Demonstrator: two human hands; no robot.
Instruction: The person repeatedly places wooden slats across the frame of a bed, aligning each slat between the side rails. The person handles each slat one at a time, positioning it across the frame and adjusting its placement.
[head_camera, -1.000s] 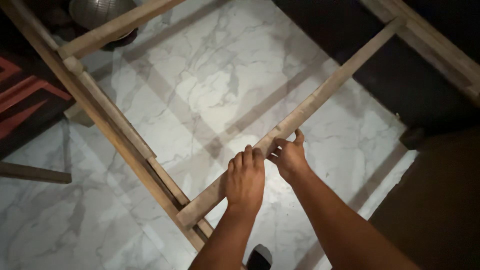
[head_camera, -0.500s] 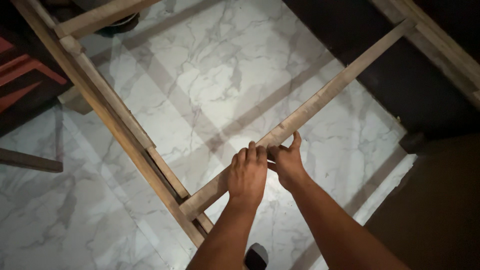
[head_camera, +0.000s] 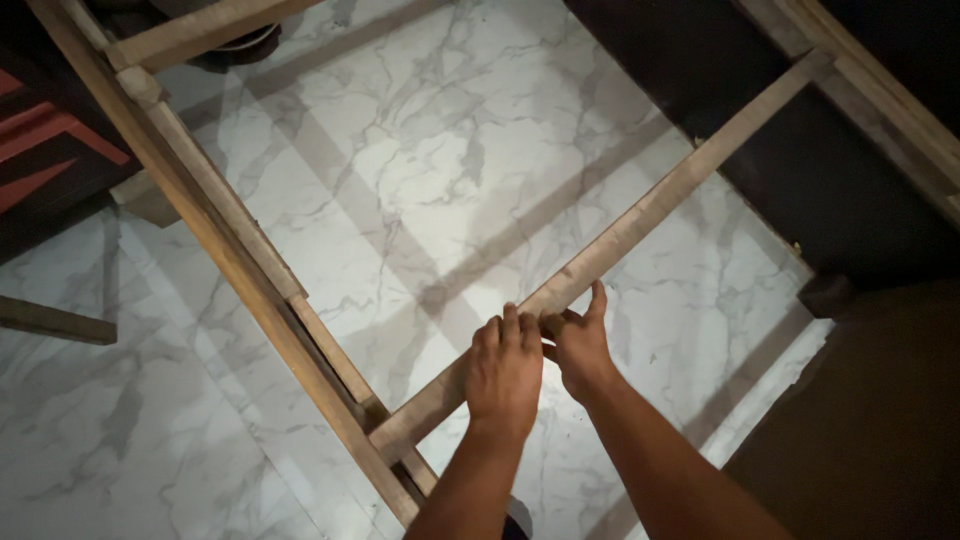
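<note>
Wooden crossbar (head_camera: 640, 225) of the frame (head_camera: 215, 215) sits over the marble floor (head_camera: 400, 130); left hand (head_camera: 503, 368) and right hand (head_camera: 578, 345) each close their grip around it, side by side, steadying it.

Beneath the hands lies a white marble floor (head_camera: 420, 150) with grey veins, lit brightly from above — long shadows of bars cross it. Far left of them a red-and-black patterned surface (head_camera: 45, 160) shows; to their right, a dark brown area (head_camera: 860, 430), and above it, blackness — unlit.
</note>
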